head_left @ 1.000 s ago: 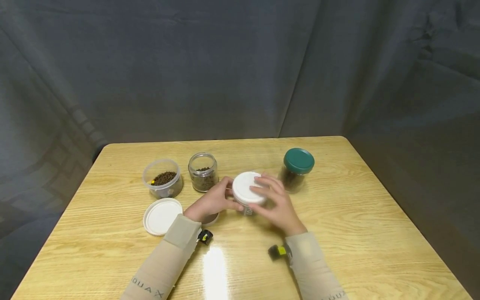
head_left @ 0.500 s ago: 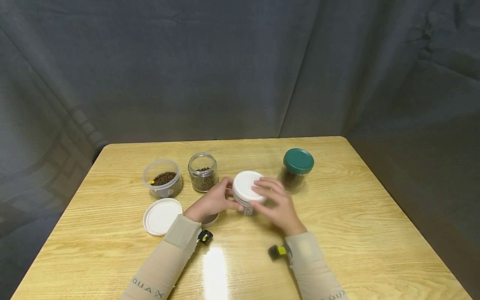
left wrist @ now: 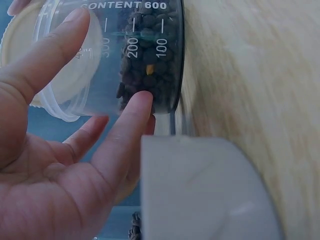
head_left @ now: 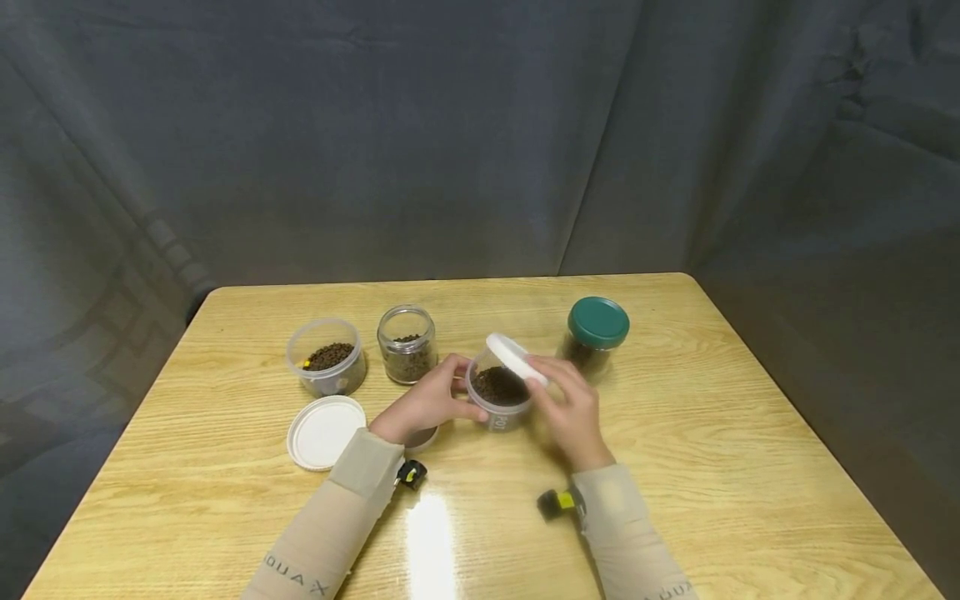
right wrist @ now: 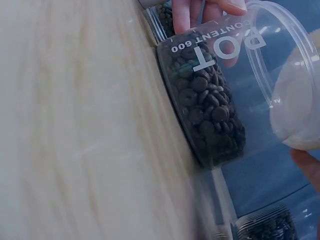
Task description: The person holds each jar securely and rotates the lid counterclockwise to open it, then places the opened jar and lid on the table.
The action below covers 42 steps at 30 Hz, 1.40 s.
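Note:
My left hand (head_left: 429,403) grips the near-left side of a clear plastic tub (head_left: 504,414), its thumb and fingers spread around the wall. Dark brown pellets (left wrist: 147,65) fill the lower part of the tub, with printed measuring marks on the outside. Above the tub's rim, my right hand (head_left: 572,407) pinches a white lid (head_left: 517,358) by its right edge. The lid is tilted up, its left side raised, and the pellets show beneath it. In the right wrist view only a finger of the right hand appears, touching the lid (right wrist: 300,100).
Left of the tub stand an uncovered glass jar (head_left: 407,354) and an uncovered plastic tub (head_left: 330,375), both with brown pellets. A white lid (head_left: 326,432) lies before them. A green-lidded jar (head_left: 597,323) is at the right. A pale rounded object (head_left: 422,439) is partly hidden by my left wrist.
The white lid lay flat on the tub; now it is lifted and tilted by my right hand, uncovering the pellets. My left hand stays in place on the tub.

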Motion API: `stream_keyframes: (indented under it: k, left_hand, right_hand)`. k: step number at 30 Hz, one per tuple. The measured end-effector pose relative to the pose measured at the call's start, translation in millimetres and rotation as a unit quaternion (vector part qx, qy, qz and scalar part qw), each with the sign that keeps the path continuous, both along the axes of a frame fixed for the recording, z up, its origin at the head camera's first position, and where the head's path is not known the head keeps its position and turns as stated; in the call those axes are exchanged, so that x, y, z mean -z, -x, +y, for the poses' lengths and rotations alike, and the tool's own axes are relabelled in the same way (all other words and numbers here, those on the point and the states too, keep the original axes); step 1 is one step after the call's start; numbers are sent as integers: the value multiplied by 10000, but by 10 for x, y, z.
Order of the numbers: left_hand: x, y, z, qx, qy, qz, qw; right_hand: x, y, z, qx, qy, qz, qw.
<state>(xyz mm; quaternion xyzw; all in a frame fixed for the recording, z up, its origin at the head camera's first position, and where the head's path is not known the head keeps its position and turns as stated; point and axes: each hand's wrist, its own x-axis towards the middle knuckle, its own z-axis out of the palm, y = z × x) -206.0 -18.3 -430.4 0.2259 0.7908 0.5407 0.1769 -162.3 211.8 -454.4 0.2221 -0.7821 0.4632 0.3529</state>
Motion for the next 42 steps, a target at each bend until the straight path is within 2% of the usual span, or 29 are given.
stream_keyframes:
  k: [8, 16, 21, 29, 36, 42]
  left_hand:
    - [-14, -16, 11, -97, 69, -61, 9999]
    - [-3, -12, 29, -132, 75, -46, 9999]
    - [5, -4, 27, -289, 95, 32, 9995]
    - [-7, -11, 29, -589, 105, 13, 9982]
    - [7, 3, 128, -860, 185, 119, 9961]
    - [-13, 6, 208, -1209, 184, 35, 9925]
  right_hand:
    - [11, -28, 2, 929, 494, -575, 9928]
    - [-5, -23, 57, 1800, 836, -428, 9792]
    - [-3, -1, 77, 2224, 965, -351, 9695]
    - [28, 25, 112, 2600, 1059, -644, 9576]
    - [-27, 2, 192, 2786, 1219, -694, 9501]
    - [-49, -8, 276, 2672, 1298, -1148, 9479]
